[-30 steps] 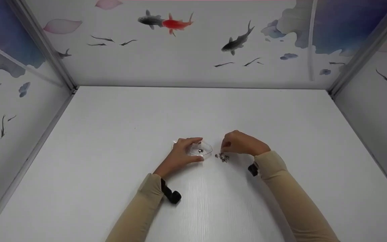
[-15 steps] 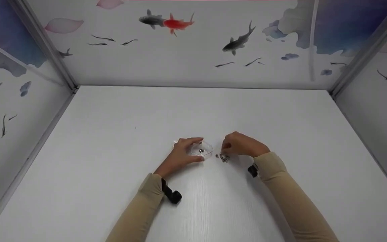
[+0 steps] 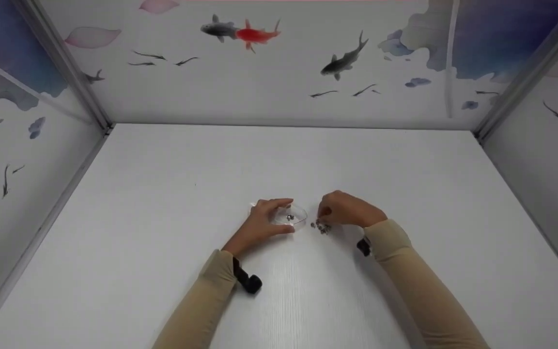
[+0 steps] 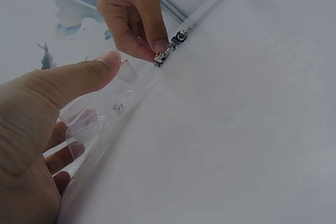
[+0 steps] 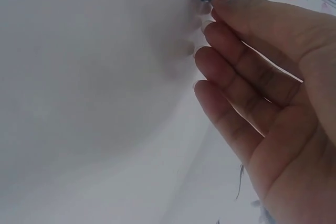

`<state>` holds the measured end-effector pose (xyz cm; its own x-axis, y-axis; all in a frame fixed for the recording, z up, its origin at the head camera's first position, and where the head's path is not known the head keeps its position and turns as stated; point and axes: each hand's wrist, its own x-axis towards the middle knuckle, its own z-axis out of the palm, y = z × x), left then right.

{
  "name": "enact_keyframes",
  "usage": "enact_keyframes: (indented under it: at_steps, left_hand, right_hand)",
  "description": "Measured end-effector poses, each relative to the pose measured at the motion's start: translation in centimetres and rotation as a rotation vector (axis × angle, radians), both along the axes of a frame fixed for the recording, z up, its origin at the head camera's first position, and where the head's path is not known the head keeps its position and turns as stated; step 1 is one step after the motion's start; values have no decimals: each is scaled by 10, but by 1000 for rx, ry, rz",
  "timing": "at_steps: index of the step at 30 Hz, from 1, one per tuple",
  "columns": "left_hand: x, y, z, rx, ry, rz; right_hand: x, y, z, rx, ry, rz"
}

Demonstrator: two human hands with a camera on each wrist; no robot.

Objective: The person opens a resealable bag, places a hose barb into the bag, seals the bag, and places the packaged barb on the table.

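Ok so left hand [image 3: 261, 219] is clamping a clear container [image 3: 300, 218], tiny metal bits [image 3: 290, 217] are sitting inside, and just right of that container the right hand [image 3: 346, 209] is pinching at piled metal parts [image 3: 324, 229].

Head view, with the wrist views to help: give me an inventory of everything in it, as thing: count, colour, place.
Clear container: one, transparent, on the table in the left hand
Metal bits: few, exact count unclear, silvery, inside the container
Loose metal pieces: several, too bunched to count, silvery and dark, on the table beside the container
Table: one, white, under everything
Walls: three, white with painted fish, petals and blue patches, left, back and right
Posts: two, grey, back corners
Wrist devices: two, black, one per wrist
Sleeves: two, tan, both arms
Left hand: one, round the container
Right hand: one, pinching at the loose pieces
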<state>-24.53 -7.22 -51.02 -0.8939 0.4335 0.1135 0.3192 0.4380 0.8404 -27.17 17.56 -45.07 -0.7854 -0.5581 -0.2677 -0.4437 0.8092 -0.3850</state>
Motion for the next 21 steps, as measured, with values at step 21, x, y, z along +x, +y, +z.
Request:
enact_keyframes:
  at_steps: [21]
  left_hand:
    - [2,0,0,11,-53,13]
  right_hand:
    - [-5,0,8,-74,33,68]
